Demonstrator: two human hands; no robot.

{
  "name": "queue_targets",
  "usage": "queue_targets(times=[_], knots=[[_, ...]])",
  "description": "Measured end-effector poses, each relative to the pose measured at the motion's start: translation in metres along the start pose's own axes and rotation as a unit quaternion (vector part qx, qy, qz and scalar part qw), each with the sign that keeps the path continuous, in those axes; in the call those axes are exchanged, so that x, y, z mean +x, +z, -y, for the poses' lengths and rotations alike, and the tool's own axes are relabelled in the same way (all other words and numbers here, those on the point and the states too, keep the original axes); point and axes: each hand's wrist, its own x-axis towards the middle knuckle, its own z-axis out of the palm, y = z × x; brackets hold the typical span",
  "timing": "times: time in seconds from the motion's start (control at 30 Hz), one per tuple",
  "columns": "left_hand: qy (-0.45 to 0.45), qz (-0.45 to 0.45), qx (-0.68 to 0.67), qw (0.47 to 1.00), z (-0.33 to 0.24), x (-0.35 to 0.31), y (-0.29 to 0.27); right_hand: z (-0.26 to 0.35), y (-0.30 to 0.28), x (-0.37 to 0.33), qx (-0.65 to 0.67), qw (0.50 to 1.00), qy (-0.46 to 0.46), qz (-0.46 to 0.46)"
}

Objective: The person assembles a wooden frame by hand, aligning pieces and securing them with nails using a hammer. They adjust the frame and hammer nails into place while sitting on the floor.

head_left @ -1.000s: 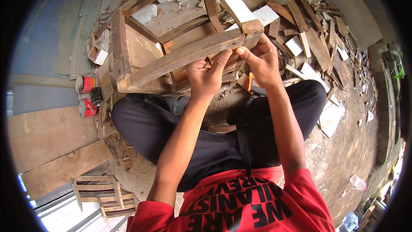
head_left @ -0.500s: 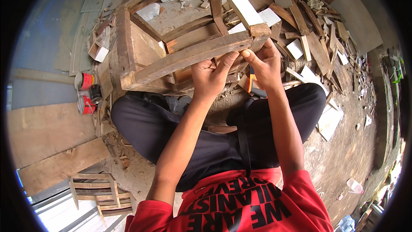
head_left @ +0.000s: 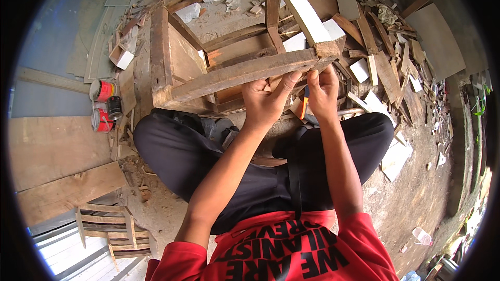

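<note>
A wooden furniture frame with open sides stands tilted before my crossed legs. A curved rail with a white face meets its near rail at the right corner. My left hand is closed round the underside of the near rail, its thumb up in front of the wood. Close under the right corner, my right hand has thumb and fingertips drawn together. Whatever is between those fingertips is too small or hidden to make out. Below the right hand lies a tool with an orange and dark handle, partly covered.
Scrap boards and offcuts are heaped across the floor at the right. Red and black cans stand at the left beside plywood sheets. A slatted wooden piece lies at the lower left, and a plastic cup at the lower right.
The view has turned slightly, so the frame appears a little lower and farther right. My right hand has dropped slightly from the corner, and its thumb has drawn closer to its fingers.
</note>
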Motion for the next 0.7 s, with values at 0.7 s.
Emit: queue_targets(times=[0.7], knots=[[-0.127,0.112,0.215,0.962,-0.064,-0.022,-0.060,0.007,-0.010,0.001,-0.053,0.998,0.008,-0.038]])
